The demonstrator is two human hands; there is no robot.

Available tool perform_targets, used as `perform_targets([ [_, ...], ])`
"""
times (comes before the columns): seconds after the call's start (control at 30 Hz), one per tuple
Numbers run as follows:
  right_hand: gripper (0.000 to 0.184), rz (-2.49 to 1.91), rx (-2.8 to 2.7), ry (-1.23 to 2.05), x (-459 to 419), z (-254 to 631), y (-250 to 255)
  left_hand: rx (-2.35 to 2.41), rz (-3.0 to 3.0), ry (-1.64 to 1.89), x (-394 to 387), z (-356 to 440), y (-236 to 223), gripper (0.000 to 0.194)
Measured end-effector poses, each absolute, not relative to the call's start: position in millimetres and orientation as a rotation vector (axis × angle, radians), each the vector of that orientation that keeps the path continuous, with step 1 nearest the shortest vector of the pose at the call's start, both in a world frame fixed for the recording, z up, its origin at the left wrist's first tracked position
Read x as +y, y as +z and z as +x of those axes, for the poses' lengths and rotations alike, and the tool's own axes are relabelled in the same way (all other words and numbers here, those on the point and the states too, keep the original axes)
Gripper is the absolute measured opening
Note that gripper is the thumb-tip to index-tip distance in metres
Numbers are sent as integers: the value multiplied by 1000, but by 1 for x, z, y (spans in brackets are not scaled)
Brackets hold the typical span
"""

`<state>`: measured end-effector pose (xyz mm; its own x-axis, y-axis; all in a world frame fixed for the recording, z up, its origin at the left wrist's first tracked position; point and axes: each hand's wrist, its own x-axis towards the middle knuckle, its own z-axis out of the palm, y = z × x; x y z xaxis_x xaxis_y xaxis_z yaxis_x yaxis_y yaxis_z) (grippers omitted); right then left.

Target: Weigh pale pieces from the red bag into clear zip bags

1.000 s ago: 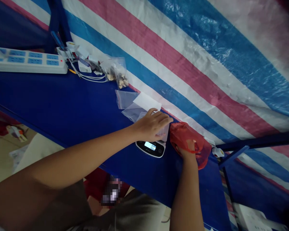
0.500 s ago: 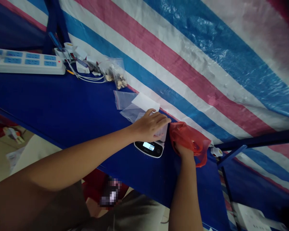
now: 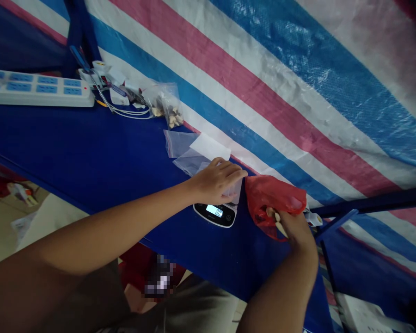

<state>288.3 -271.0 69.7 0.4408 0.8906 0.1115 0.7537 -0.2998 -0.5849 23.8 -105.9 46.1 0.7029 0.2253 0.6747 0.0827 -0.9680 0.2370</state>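
Note:
A small digital scale (image 3: 215,214) with a lit display reading 0.0 stands on the blue table. Above its platform, my left hand (image 3: 220,180) curls its fingers and thumb around a clear plastic bag (image 3: 233,188), partly hidden by the hand. To the right lies a crumpled red plastic bag (image 3: 266,199). My right hand (image 3: 294,229) is at this bag's mouth, its fingers closed on pale dried pieces (image 3: 280,225). The fingertips are partly hidden, and the exact kind of the pieces is unclear.
Flat clear zip bags (image 3: 180,144) and a white paper (image 3: 210,147) lie behind the scale. Filled clear bags (image 3: 173,115), cables and a screwdriver (image 3: 79,60) are beside a white power strip (image 3: 38,88). A striped tarp (image 3: 256,92) borders the table.
My right hand has come out of the red bag, moving right, and pale pieces now show in its fingers. The red bag has shifted in shape. My left hand stays at the scale.

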Motion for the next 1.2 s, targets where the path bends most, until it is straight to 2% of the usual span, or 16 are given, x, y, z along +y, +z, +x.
perform_targets([
  [0.13,40,-2096,-1064,1101,-302,284,88,222,2663,1095,-107,23,48,52],
  [0.3,42,-1953,-1081,1326,-308,269,99,214,2546,1099,-104,23,50,53],
  [0.57,34,-1617,-1083,894,-259,218,120,185,2405,1103,-107,21,53,59],
  [0.73,33,-1689,-1225,945,-216,185,148,242,2315,1147,-109,23,52,75],
  [0.93,36,-1673,-1389,911,-192,169,157,289,2163,1207,-108,27,50,75],
  [1.2,33,-2005,-1494,667,-223,193,161,288,2151,1201,-104,23,52,76],
])
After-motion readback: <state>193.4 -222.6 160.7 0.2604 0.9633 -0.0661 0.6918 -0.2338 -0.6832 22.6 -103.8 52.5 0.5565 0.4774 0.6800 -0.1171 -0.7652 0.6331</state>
